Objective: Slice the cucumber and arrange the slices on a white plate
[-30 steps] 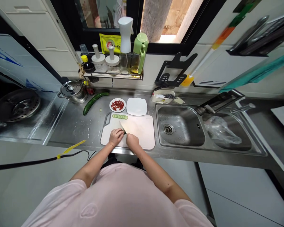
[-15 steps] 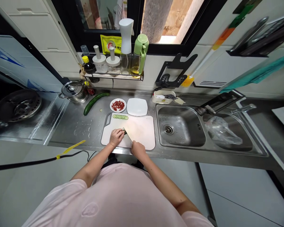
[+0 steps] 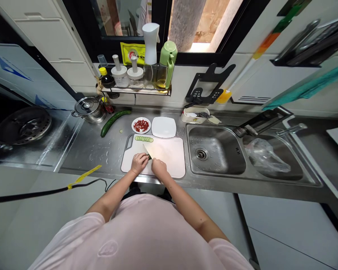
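Observation:
My left hand (image 3: 139, 162) is closed on a short dark-green piece of cucumber (image 3: 149, 156), pressing it on the white cutting board (image 3: 173, 155). In my right hand (image 3: 159, 168) is a kitchen knife (image 3: 146, 150), gripped by the handle. Its blade slants up and to the left, right beside the cucumber piece; whether it cuts in is too small to tell. A row of overlapping cucumber slices (image 3: 144, 139) lies along the board's far left edge. Behind the board stand a small plate (image 3: 133, 129) of chopped red pieces and a white square plate (image 3: 163, 127).
A whole cucumber (image 3: 112, 123) lies on the steel counter, near a lidded pot (image 3: 90, 110). To the right is a double sink (image 3: 216, 150) with a plastic bag (image 3: 266, 155). A rack (image 3: 135, 90) of seasoning bottles hangs behind. A black pan (image 3: 22, 125) stands far left.
My right hand has moved forward and to the left with the knife, so the blade tip reaches farther over the board. My left hand stays almost in place on the cucumber piece.

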### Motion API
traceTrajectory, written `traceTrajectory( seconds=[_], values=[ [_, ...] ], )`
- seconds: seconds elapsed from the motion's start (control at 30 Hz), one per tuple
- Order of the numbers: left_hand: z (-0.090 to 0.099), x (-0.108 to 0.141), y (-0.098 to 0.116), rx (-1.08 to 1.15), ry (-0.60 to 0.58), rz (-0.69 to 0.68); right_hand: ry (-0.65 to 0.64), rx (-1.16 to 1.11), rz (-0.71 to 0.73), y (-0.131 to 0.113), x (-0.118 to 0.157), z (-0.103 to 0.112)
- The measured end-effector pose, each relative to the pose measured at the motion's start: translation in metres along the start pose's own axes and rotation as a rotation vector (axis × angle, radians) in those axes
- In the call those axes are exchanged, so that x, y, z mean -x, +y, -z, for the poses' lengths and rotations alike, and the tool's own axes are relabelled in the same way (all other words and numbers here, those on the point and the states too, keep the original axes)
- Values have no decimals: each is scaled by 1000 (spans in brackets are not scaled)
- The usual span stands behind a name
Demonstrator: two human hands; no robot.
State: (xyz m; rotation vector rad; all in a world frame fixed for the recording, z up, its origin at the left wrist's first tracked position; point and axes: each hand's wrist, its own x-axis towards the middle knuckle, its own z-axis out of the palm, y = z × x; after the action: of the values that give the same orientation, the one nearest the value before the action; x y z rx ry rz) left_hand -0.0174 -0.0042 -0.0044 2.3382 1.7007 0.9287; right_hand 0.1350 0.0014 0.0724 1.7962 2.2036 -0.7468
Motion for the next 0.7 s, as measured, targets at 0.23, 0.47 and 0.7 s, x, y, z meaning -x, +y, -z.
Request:
traceTrajectory(
  seconds=[0.23, 0.47, 0.7],
  values=[
    [1, -1, 1, -7, -26, 21, -29, 10, 1, 7, 8, -2],
    [1, -1, 1, -6, -27, 30, -54, 34, -4, 20, 28, -6],
    [2, -1, 2, 2, -6, 23, -62, 42, -32, 29, 45, -14]
  ],
)
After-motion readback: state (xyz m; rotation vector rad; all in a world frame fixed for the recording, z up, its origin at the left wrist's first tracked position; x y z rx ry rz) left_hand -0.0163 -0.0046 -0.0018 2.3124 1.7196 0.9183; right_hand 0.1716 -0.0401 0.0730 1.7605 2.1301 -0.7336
